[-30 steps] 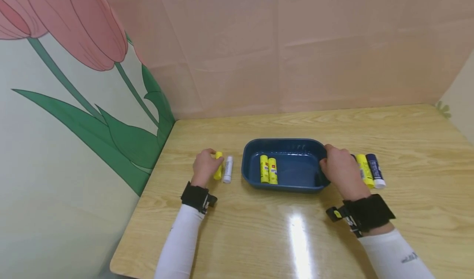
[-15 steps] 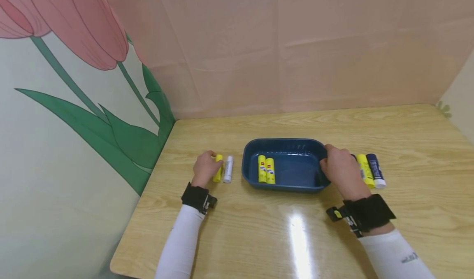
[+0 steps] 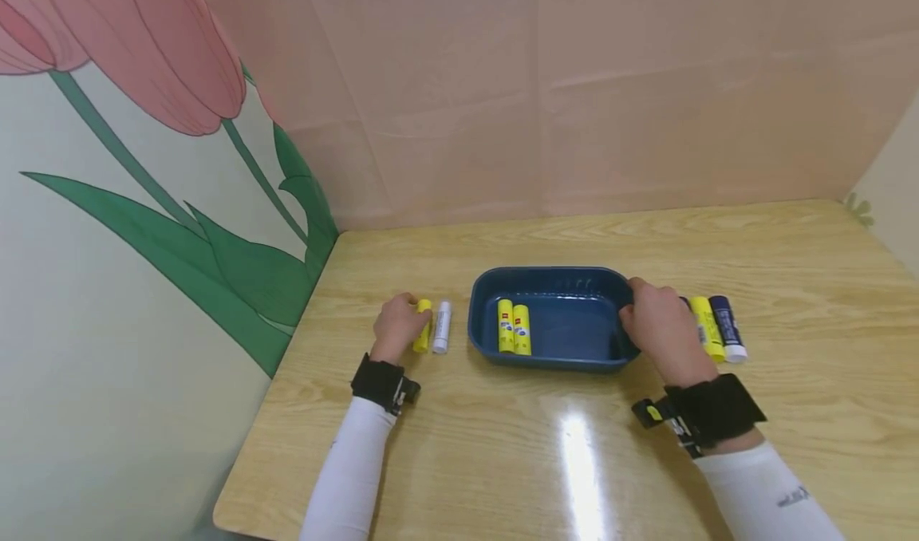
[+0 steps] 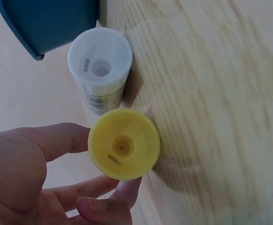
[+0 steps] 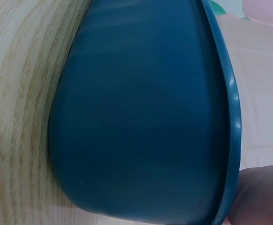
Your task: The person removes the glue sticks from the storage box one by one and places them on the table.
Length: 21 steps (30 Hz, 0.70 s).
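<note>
My left hand (image 3: pixel 397 328) pinches a yellow glue stick (image 4: pixel 124 143) between thumb and fingers; the stick lies on or just above the tabletop, left of the tray. Beside it a white glue stick (image 3: pixel 441 329) lies apart on the table. With my right hand (image 3: pixel 664 329) I grip the right rim of a dark blue tray (image 3: pixel 577 325). Two yellow glue sticks, a left one (image 3: pixel 506 325) and a right one (image 3: pixel 522 332), lie side by side in the tray's left half. The right wrist view shows mostly the tray's outer wall (image 5: pixel 141 117) and part of a digit.
Right of the tray lie a yellow glue stick (image 3: pixel 707 329) and a dark blue one with a white end (image 3: pixel 729 329); another dark end shows partly behind my right hand. The wooden table (image 3: pixel 488 461) meets a pink backdrop (image 3: pixel 445 126) at the rear.
The two yellow glue sticks inside the tray have rolled slightly left. The yellow stick in my left hand has shifted a little toward me. My right hand stays on the rim.
</note>
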Each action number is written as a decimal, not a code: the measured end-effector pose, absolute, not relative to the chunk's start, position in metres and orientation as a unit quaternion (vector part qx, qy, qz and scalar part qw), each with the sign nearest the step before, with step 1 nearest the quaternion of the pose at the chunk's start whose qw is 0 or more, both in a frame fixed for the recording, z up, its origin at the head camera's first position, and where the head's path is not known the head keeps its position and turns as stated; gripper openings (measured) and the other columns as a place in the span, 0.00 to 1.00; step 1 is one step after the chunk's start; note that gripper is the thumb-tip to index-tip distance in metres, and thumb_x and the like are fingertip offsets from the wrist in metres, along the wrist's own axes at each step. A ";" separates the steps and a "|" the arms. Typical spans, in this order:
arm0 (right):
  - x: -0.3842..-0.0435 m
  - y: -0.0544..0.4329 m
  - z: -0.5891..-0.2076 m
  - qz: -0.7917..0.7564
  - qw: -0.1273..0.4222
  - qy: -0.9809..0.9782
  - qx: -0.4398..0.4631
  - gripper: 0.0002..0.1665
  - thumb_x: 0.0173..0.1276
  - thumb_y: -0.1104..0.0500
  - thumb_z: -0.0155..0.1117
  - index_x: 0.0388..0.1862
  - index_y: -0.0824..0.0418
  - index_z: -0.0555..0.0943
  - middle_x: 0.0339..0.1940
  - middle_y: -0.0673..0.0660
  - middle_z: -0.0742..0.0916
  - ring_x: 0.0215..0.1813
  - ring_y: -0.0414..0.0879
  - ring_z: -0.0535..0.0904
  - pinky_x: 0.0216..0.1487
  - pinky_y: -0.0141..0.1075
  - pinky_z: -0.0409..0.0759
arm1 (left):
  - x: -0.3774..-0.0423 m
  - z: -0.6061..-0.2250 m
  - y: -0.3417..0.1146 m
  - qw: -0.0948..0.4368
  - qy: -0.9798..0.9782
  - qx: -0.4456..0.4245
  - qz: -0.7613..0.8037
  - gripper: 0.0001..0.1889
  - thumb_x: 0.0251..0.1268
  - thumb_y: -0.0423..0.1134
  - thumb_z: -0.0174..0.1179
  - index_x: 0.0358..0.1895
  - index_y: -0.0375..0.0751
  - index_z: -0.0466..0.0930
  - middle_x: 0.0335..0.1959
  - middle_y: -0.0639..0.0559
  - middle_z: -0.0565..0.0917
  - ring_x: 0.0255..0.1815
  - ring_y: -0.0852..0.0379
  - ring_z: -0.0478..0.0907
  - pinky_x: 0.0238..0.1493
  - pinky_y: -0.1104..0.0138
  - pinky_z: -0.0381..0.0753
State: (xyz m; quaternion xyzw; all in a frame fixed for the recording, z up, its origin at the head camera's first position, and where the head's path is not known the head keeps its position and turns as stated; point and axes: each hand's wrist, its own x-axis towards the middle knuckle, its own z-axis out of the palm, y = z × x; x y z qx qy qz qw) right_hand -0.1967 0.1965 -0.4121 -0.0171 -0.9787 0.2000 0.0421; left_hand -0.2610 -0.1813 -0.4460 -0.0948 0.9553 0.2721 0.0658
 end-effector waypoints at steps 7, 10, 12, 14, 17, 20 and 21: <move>-0.196 0.196 -0.412 0.199 0.042 -0.979 -0.020 0.25 0.68 0.65 0.59 0.60 0.78 0.71 0.43 0.78 0.82 0.31 0.57 0.78 0.25 0.41 0.76 | -0.258 -0.444 -0.180 0.068 0.954 -0.098 0.276 0.23 0.68 0.50 0.60 0.59 0.38 0.79 0.53 0.42 0.83 0.34 0.53 0.79 0.33 0.65 0.74; -0.196 0.197 -0.411 0.199 0.043 -0.979 -0.021 0.25 0.68 0.66 0.59 0.61 0.79 0.71 0.43 0.79 0.82 0.31 0.57 0.78 0.25 0.40 0.76 | -0.258 -0.444 -0.178 0.065 0.953 -0.096 0.278 0.22 0.69 0.50 0.60 0.58 0.39 0.80 0.51 0.43 0.84 0.34 0.52 0.79 0.33 0.64 0.74; -0.196 0.196 -0.410 0.199 0.039 -0.979 -0.023 0.26 0.68 0.66 0.59 0.61 0.79 0.70 0.43 0.79 0.81 0.31 0.57 0.78 0.24 0.39 0.76 | -0.258 -0.445 -0.178 0.061 0.954 -0.094 0.277 0.22 0.69 0.50 0.60 0.58 0.39 0.80 0.51 0.42 0.85 0.36 0.51 0.80 0.36 0.62 0.75; -0.195 0.196 -0.409 0.200 0.036 -0.979 -0.023 0.26 0.68 0.66 0.59 0.62 0.79 0.70 0.44 0.79 0.81 0.31 0.57 0.78 0.24 0.39 0.76 | -0.258 -0.445 -0.177 0.060 0.954 -0.090 0.279 0.21 0.69 0.49 0.59 0.58 0.39 0.80 0.52 0.42 0.85 0.38 0.50 0.80 0.38 0.61 0.77; -0.195 0.196 -0.408 0.201 0.030 -0.979 -0.023 0.26 0.69 0.65 0.58 0.62 0.79 0.70 0.44 0.79 0.81 0.32 0.57 0.78 0.25 0.39 0.75 | -0.258 -0.445 -0.177 0.058 0.955 -0.085 0.279 0.21 0.69 0.49 0.59 0.58 0.40 0.80 0.52 0.42 0.84 0.40 0.49 0.81 0.38 0.60 0.78; -0.195 0.196 -0.409 0.202 0.028 -0.979 -0.023 0.27 0.69 0.65 0.58 0.63 0.79 0.70 0.44 0.78 0.81 0.32 0.57 0.78 0.25 0.39 0.75 | -0.257 -0.444 -0.176 0.061 0.954 -0.084 0.283 0.21 0.69 0.48 0.59 0.59 0.40 0.80 0.52 0.42 0.84 0.37 0.51 0.80 0.34 0.63 0.76; -0.195 0.196 -0.409 0.201 0.028 -0.979 -0.023 0.26 0.69 0.65 0.58 0.63 0.78 0.70 0.44 0.78 0.81 0.32 0.57 0.78 0.25 0.39 0.75 | -0.257 -0.444 -0.175 0.063 0.953 -0.085 0.285 0.21 0.70 0.48 0.59 0.59 0.40 0.79 0.52 0.42 0.84 0.36 0.51 0.80 0.32 0.64 0.76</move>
